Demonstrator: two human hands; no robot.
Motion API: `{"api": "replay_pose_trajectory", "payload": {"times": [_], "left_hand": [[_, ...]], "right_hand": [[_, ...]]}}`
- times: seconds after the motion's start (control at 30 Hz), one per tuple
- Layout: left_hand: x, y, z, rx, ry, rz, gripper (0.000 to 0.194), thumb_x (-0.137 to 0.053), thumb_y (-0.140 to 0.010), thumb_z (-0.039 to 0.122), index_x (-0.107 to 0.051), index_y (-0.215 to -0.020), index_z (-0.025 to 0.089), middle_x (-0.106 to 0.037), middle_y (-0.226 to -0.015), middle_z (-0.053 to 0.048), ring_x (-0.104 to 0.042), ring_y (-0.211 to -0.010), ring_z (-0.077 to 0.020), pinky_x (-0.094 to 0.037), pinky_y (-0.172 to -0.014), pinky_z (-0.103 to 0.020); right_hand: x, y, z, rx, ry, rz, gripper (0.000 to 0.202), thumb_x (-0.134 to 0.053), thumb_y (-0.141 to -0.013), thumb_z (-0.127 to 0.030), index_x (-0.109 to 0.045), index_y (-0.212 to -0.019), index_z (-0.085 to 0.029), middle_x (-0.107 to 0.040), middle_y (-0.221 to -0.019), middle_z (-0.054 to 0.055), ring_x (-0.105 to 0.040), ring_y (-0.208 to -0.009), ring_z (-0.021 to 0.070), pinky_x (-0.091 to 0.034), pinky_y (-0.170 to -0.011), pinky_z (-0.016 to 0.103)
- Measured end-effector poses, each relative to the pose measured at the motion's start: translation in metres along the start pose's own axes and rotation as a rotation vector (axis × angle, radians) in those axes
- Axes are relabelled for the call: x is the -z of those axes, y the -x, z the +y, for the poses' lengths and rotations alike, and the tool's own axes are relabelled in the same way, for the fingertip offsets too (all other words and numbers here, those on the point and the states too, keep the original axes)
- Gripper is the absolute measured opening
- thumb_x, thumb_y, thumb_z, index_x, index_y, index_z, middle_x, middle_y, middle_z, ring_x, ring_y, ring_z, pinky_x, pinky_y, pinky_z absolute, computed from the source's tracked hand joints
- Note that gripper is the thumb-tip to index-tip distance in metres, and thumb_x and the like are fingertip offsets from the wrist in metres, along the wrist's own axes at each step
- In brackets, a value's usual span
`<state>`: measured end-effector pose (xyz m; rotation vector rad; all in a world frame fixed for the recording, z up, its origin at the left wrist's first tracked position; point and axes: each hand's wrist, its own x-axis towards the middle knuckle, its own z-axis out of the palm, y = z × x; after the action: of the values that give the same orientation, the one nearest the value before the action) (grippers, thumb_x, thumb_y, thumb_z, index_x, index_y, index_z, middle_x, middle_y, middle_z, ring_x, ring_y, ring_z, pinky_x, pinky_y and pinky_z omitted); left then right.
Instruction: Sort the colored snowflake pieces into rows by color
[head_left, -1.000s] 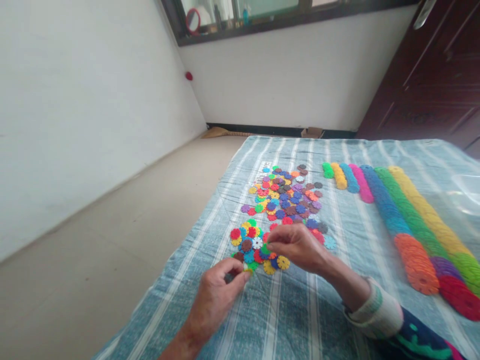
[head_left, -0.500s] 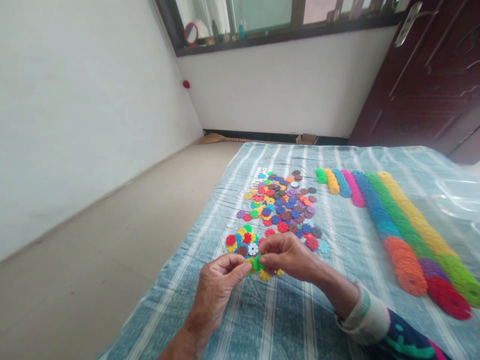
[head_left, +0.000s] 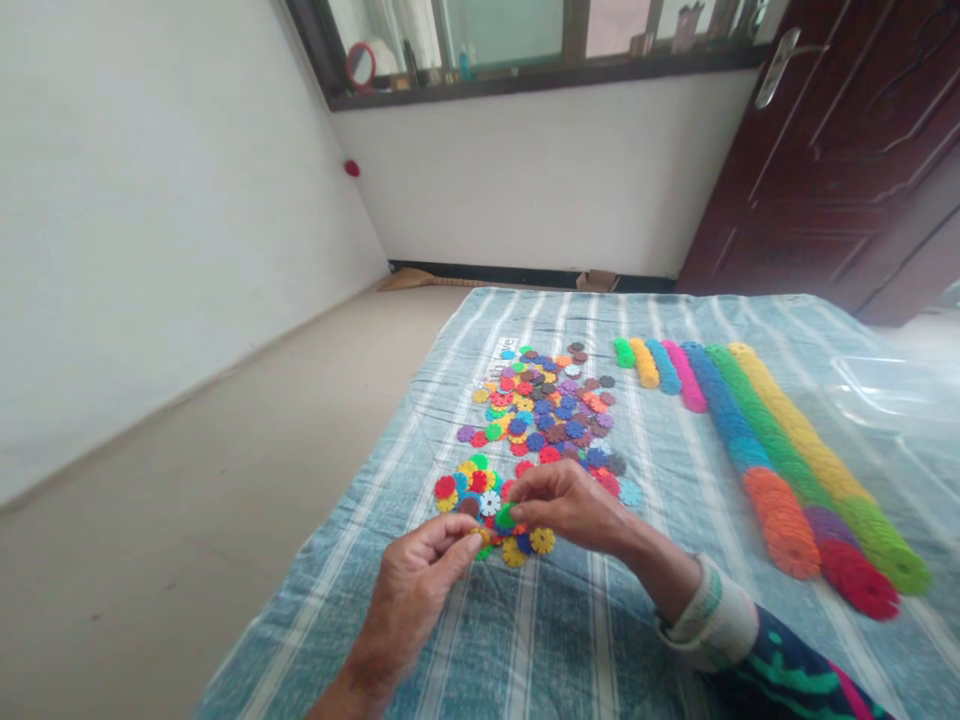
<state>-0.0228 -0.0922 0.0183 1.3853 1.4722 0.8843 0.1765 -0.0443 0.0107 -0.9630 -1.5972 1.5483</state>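
Pinched in the fingertips of my right hand [head_left: 574, 505] is a green notched plastic disc [head_left: 505, 517]. My left hand [head_left: 424, 570] is closed too, its thumb and forefinger on a yellow notched disc [head_left: 480, 538], partly hidden by the thumb. The two discs are close together and slightly apart. Beneath and just beyond my fingers lies a small pile of mixed discs, among them a white disc [head_left: 490, 503] and a red disc [head_left: 445, 487]. A larger loose heap of coloured discs [head_left: 555, 410] spreads farther back.
To the right, overlapping discs lie in rows by colour, including a long yellow row [head_left: 802, 420] and an orange row [head_left: 780, 525]. A clear plastic container [head_left: 885, 390] stands at far right. Everything rests on a striped blue cloth [head_left: 360, 590]; its left edge drops toward the floor.
My fingertips have drawn slightly apart, and the yellow disc in my left hand now shows separately from the green one. The whole view has shifted a little.
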Motion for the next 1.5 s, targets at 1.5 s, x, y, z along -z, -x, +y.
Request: {"api": "replay_pose_trajectory", "payload": {"times": [1.5], "left_hand": [[-0.008,-0.001,-0.019,-0.585,-0.906,0.150,0.028,-0.048,-0.089,0.024,-0.065,-0.068,0.018,-0.062,-0.072,-0.005,-0.053,-0.073,-0.0196,-0.039,-0.071,-0.033]], "right_hand": [[0.012,0.000,0.001,0.063,0.201,0.099,0.009,-0.061,-0.074,-0.019,-0.068,-0.069,-0.015,-0.053,-0.058,-0.004,-0.044,-0.053,0.0072,-0.032,-0.050,0.020]]}}
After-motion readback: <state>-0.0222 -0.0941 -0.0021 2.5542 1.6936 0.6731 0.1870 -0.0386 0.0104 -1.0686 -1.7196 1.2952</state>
